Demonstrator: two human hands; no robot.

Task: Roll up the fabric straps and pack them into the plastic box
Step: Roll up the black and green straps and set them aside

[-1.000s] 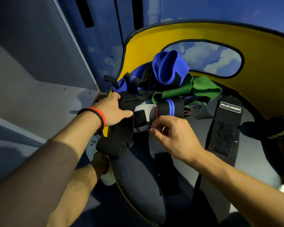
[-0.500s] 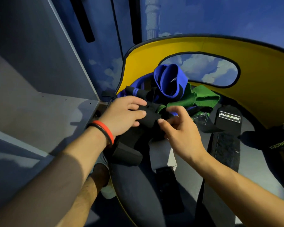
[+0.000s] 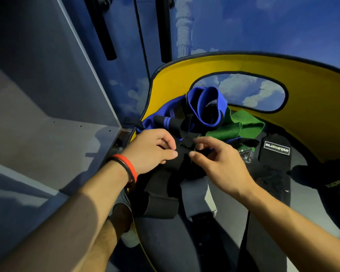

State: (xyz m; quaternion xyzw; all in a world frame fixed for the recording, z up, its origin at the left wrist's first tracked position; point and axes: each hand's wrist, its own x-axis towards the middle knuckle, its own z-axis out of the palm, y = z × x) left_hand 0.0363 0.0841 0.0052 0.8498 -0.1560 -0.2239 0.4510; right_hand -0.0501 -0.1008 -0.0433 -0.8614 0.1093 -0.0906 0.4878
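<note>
The black strap lies bunched on the seat, in front of a heap of blue and green straps. The left hand, palm down, pinches its top between thumb and curled fingers. The right hand pinches it just beside.

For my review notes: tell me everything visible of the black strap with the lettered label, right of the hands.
The labelled black strap is a wide band of woven-looking fabric. It lies flat and unrolled on the grey surface, running from near the green strap toward the camera. A white-bordered label with lettering sits at its far end; below that is a rougher, fuzzy-looking panel. Neither hand touches it; the right hand is left of it.
</note>
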